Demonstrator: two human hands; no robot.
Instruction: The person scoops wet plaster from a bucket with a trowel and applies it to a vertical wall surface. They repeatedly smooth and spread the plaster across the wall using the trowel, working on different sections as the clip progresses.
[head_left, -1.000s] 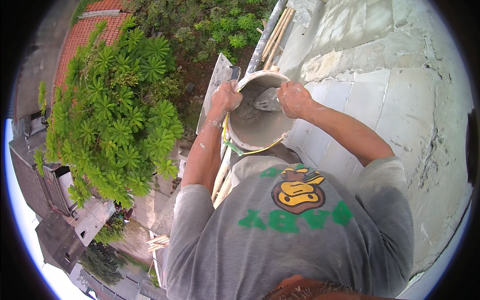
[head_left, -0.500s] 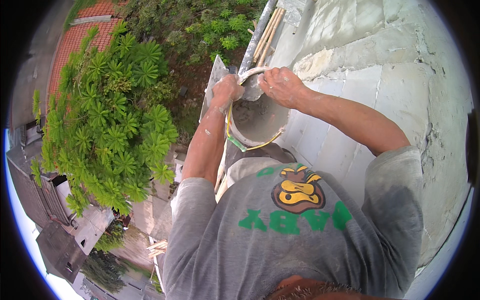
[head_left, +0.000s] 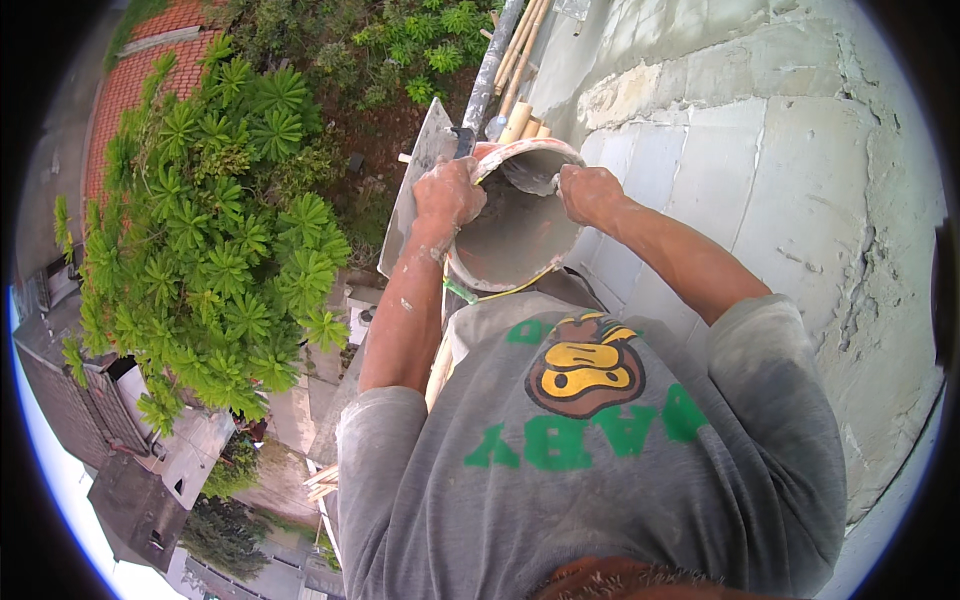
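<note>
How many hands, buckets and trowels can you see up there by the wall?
Hands: 2, the left hand and the right hand, both at the bucket's rim
Buckets: 1, the bucket with grey mortar inside
Trowels: 1, the trowel, its blade inside the bucket
Total: 4

A pale block wall (head_left: 760,170) with rough mortar joints fills the right side. Far below on the left spreads a leafy green tree (head_left: 215,240), a red tiled roof (head_left: 140,75) beyond it (daylight, soft and even). Bamboo poles (head_left: 515,55) lean along the wall's foot.
</note>
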